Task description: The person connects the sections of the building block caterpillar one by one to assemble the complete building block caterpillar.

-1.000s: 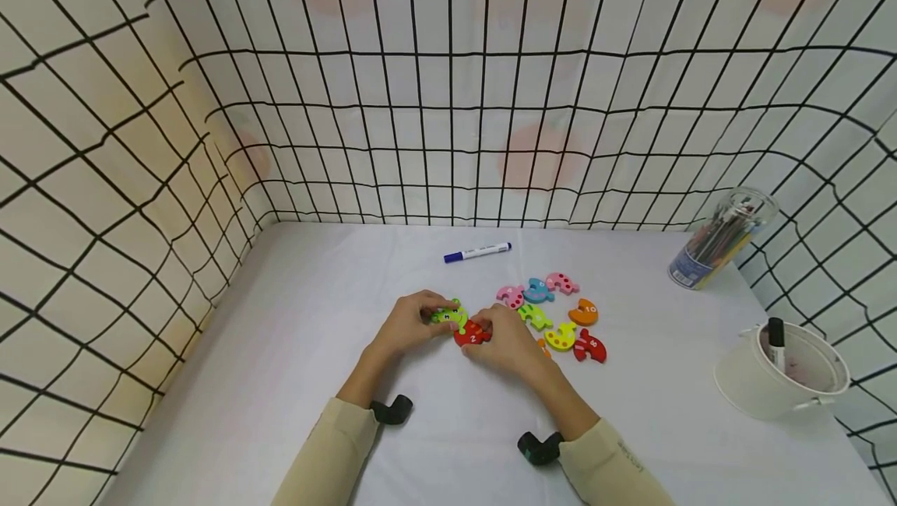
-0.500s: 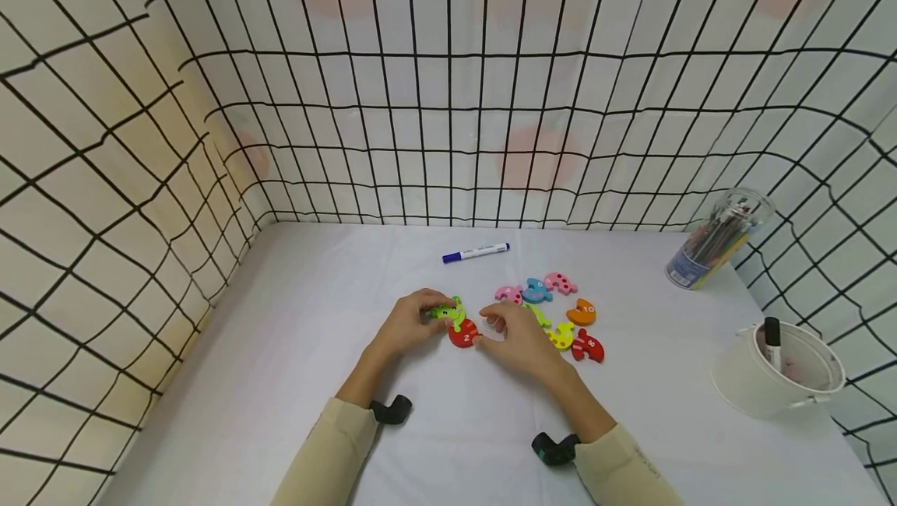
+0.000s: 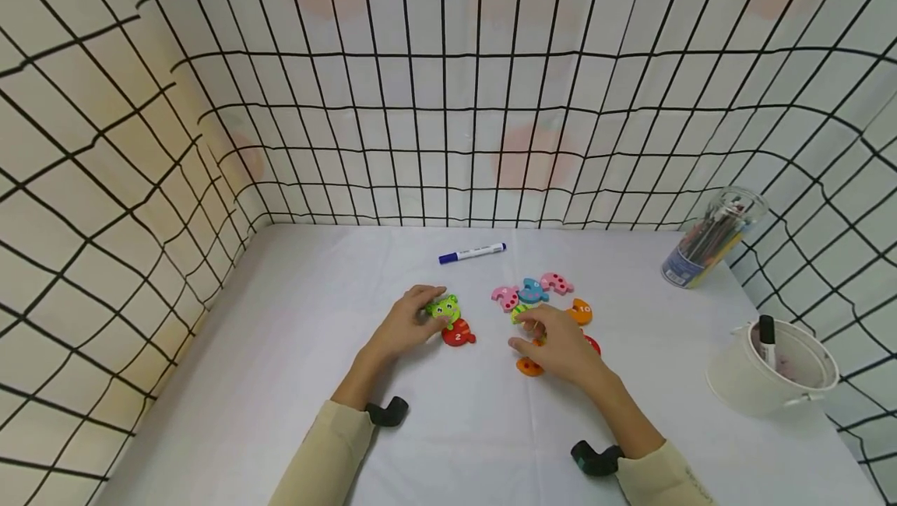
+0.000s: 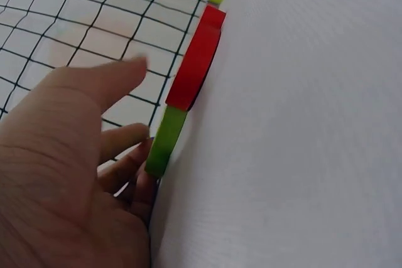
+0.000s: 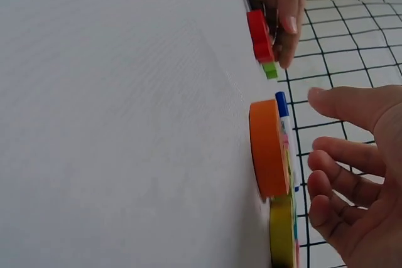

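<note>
A green puzzle piece with a cartoon face (image 3: 444, 307) lies joined to a red piece numbered 2 (image 3: 459, 333). My left hand (image 3: 405, 325) rests beside the green piece; in the left wrist view its fingers touch the green edge (image 4: 166, 142), while the thumb stands off it. My right hand (image 3: 564, 346) hovers over the loose pieces with fingers loosely bent, holding nothing. Just below its thumb is an orange dotted piece (image 3: 529, 367), whose thick edge (image 5: 267, 149) stands apart from the fingers in the right wrist view. The right hand partly hides yellow, green and red pieces.
Two pink pieces, one here (image 3: 557, 282), a blue piece (image 3: 533, 290) and an orange piece numbered 10 (image 3: 580, 311) lie behind the right hand. A marker (image 3: 473, 254) lies farther back. At right stand a pencil jar (image 3: 711, 241) and a white bucket (image 3: 736, 377).
My right hand has let go of the red piece numbered 2 and moved right over the loose pieces. The left hand stays by the green piece, its thumb and fingers now wider apart.
</note>
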`<state>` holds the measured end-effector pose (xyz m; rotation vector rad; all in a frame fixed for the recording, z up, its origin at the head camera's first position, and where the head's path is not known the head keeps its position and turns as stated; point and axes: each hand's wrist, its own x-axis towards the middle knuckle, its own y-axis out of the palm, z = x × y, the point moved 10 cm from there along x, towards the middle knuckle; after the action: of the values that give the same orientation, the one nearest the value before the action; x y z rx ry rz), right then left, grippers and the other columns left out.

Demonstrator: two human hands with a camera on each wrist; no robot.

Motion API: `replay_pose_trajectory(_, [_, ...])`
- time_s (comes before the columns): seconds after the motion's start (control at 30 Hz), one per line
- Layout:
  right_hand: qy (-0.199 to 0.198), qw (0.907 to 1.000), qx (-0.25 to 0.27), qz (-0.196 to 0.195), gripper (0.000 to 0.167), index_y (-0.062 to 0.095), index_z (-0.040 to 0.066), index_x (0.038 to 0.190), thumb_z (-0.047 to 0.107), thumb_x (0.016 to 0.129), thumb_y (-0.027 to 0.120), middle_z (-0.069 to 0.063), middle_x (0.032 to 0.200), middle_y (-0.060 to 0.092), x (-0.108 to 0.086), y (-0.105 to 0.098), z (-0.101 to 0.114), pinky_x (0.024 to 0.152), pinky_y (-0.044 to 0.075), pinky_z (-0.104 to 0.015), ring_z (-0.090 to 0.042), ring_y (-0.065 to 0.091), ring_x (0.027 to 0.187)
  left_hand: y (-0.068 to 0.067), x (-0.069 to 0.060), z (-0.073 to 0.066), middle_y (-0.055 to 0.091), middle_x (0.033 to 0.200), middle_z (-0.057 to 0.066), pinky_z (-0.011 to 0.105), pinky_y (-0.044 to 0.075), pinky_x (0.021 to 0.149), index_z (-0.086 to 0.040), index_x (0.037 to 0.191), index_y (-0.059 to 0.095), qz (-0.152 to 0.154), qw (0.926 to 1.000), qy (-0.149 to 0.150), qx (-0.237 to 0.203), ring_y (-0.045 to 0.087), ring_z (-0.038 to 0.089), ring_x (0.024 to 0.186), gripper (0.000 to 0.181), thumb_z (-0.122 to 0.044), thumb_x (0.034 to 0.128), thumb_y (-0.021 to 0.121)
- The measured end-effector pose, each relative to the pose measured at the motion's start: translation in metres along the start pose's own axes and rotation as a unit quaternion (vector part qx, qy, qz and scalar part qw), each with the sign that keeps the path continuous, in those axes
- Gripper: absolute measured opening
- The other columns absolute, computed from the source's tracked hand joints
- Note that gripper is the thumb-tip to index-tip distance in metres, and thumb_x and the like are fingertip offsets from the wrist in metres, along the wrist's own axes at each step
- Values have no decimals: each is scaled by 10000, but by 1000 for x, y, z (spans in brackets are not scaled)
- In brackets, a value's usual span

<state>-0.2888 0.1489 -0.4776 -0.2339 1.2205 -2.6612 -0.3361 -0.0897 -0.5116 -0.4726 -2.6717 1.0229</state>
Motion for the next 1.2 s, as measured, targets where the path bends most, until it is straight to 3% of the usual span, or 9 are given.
replay_pose_trajectory(0.17, [176,9988,-265,385,593,732,84,1225,426,770,898,3,920,610,-13,5,-9,633,449,-230,-146,500,829,7,-5,6,553,1430,61,497,456,1139,-194,1477,572,174,9992,-164,309,517,257,1318,756,-475,821,823])
replay_pose_trajectory(0.27, [243,9967,-560,543,689,713,101,1272,471,726,913,14,971,592,-19,8,-13,637,439,-235,-138,490,849,9,-8,10,551,1429,47,491,461,1136,-207,1481,568,215,9989,-259,315,513,244,1320,785,-481,801,846])
replay_pose_trajectory(0.4, [273,9956,-756,489,732,698,107,1304,453,702,930,-13,1106,614,-22,6,-15,702,477,-278,-156,505,909,8,-8,8,566,1414,34,495,461,1132,-214,1472,575,165,9995,-152,239,522,242,1316,765,-464,806,854])
replay_pose_trajectory(0.57, [274,9951,-817,494,671,713,130,1274,413,708,933,-45,1203,626,-24,3,-16,887,586,-424,-220,570,1074,5,-6,3,560,1436,25,512,435,1151,-258,1450,594,314,9993,10,183,512,250,1341,687,-419,830,842])
replay_pose_trajectory(0.7, [118,9953,-811,522,596,727,141,1224,382,719,932,-56,1230,618,-24,2,-14,1011,552,-535,-277,574,1193,3,-6,-1,536,1468,29,539,410,1169,-284,1448,599,487,9986,94,183,477,267,1378,651,-391,848,828])
replay_pose_trajectory(1.1, [169,9939,-739,797,480,722,232,1167,338,744,923,3,1255,609,-23,15,-11,928,608,-429,-202,580,1154,-3,-9,1,565,1429,16,541,405,1164,-282,1419,625,527,9985,122,111,497,256,1358,640,-324,823,856])
replay_pose_trajectory(1.2, [122,9933,-830,800,474,726,228,1186,324,761,912,-7,1280,635,-23,17,-7,953,598,-466,-236,592,1196,-3,-8,1,560,1448,23,559,404,1165,-286,1425,621,515,9986,80,77,490,272,1372,637,-337,833,850])
